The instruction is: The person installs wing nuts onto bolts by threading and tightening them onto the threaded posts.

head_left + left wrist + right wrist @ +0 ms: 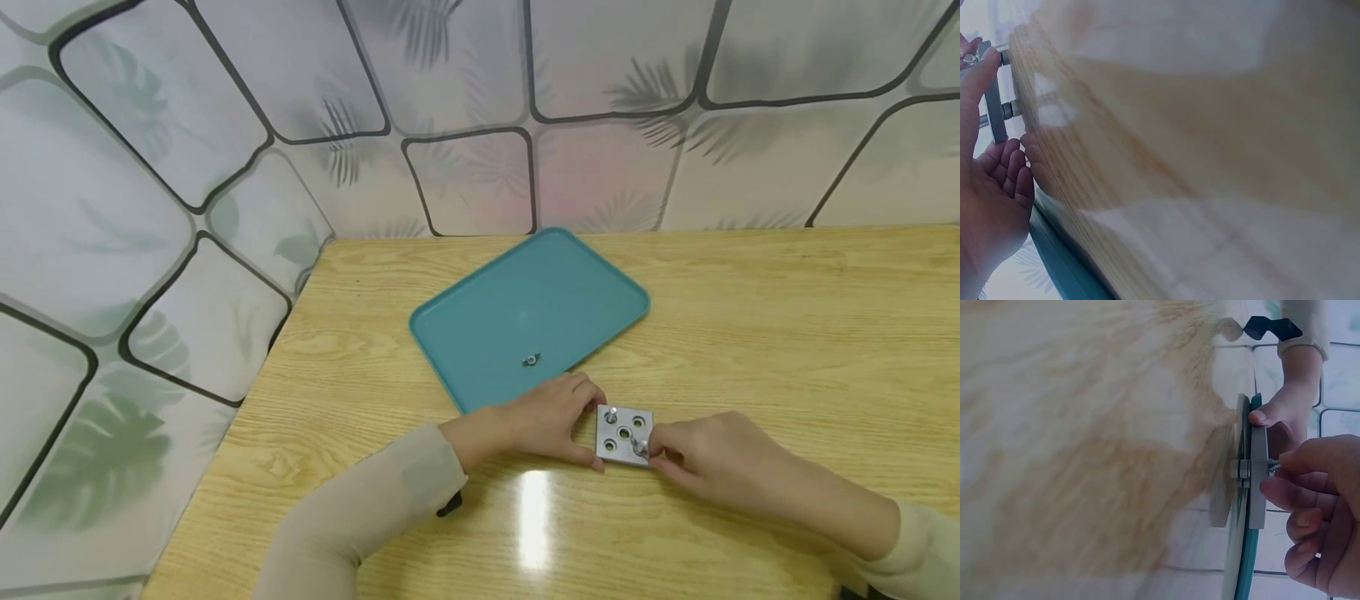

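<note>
A square metal plate (624, 434) with several holes sits on the table, and bolt heads (1244, 469) under it hold it slightly off the surface. My left hand (546, 419) grips the plate at its left side, thumb at the near corner and fingers at the far corner. One bolt (611, 415) stands bare through the plate's far left hole. At the near right hole, my right hand (720, 454) pinches a wing nut (640, 447) between thumb and index finger; the fingers partly hide it. A second wing nut (531, 359) lies on the teal tray (517, 300).
The tray lies at an angle behind my left hand, its near edge close to the left wrist. A light wood table (810, 333) extends to the right. A patterned wall covering (607, 175) rises at the back and left.
</note>
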### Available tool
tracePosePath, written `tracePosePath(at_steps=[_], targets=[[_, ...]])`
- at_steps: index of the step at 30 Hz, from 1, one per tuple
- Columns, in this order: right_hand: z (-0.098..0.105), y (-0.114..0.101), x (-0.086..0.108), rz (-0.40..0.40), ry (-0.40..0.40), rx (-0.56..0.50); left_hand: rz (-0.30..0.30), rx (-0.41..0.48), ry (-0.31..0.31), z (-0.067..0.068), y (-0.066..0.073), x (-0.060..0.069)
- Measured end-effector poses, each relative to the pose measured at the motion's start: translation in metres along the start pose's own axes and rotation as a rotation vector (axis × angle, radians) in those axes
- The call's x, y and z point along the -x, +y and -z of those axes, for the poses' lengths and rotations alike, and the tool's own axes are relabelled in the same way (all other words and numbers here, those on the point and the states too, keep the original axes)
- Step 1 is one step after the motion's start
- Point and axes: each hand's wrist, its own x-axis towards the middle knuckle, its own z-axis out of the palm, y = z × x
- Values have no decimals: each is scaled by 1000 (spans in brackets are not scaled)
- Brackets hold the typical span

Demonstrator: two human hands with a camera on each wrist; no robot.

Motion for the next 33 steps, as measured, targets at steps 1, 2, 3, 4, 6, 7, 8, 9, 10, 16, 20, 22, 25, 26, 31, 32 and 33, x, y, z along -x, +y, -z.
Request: tracePosePath(at_steps=[1,2,3,4,6,7,8,9,10,16,20,22,25,26,31,32,33], targets=[[0,0,0,12,8,1,1,2,0,0,0,0],[0,-1,0,21,13,0,2,4,1,0,0,0],[0,-1,0,17,13,0,1,5,2,0,0,0],[0,-1,-1,11,11,-3,1,6,3,0,0,-1],[1,-3,-2,-40,-10,-9,2,8,5,0,-1,-1],[2,-3,-2,-69,-20,-10,2,7,5,0,-1,-1],[2,-4,-2,-97,-31,-10,2,7,5,0,-1,-1],[2,-4,-3,-120,-38,-6,2,5,4,0,-1,-1],[2,-4,-3,-128,-39,-4,2,3,3,0,-1,-1],[-2,3,-3,7,0,-17,-9,-17,-7,-1,-2,-1],[-3,6,-3,54,-2,-47,-12,-18,-18,-1,-1,-2],[-3,7,-3,56,-4,-58,-13,-19,-21,-1,-1,-2],[-3,7,-5,64,13,-53,-12,-12,-20,0,0,-2],[-3,8,-5,67,16,-53,-12,-10,-18,0,0,-2],[-2,8,-5,36,-6,-66,-14,-3,-7,-1,0,-2],[-1,8,-5,29,-14,-73,-14,-3,-5,-1,0,-2],[-1,7,-5,11,-33,-88,-15,-2,-3,-1,0,-2]])
